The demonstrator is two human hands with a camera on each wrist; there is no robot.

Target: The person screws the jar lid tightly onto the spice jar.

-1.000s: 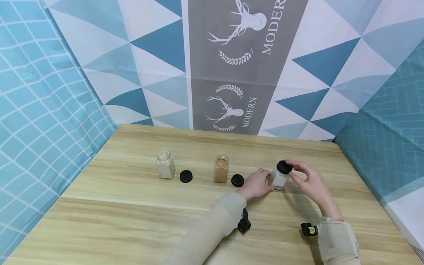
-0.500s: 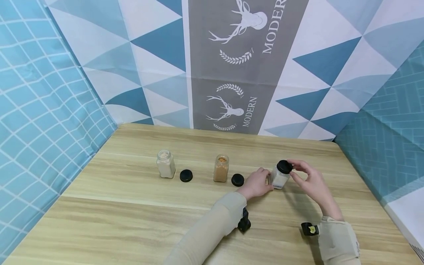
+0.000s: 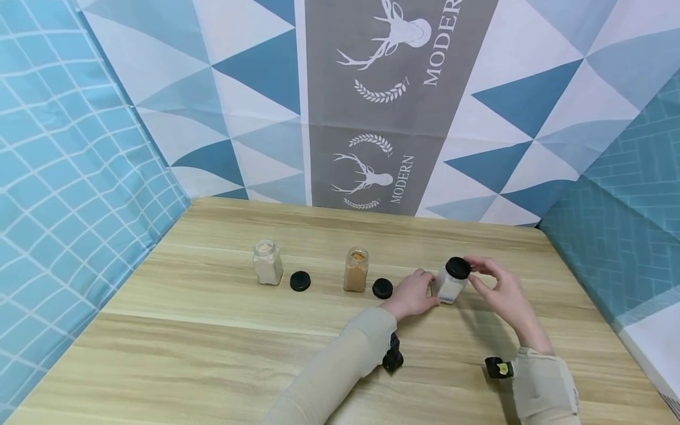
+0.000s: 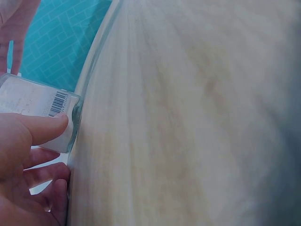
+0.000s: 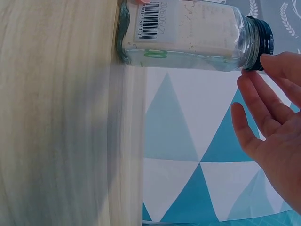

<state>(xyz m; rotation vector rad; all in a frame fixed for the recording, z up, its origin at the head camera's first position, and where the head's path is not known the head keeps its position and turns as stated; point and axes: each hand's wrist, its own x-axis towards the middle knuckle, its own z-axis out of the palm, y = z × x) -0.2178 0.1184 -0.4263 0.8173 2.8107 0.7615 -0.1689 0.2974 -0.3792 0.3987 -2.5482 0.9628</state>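
Observation:
A glass jar of pale powder, with a black screw lid, stands at the right of the table. My left hand grips the jar low down, thumb beside the barcode on its label. My right hand holds the lid's right edge between thumb and fingers. In the right wrist view the thumb lies against the black lid, seated on the jar's neck, and the other fingers spread below it.
An uncapped jar of orange-brown powder stands left of my left hand, its black lid beside it. Farther left are another uncapped jar of whitish powder and a black lid. Patterned cloth hangs behind the table.
My right fingertips have shifted slightly rightward around the lid's edge. My left hand and the jar keep their places; the whole head view has drifted a little.

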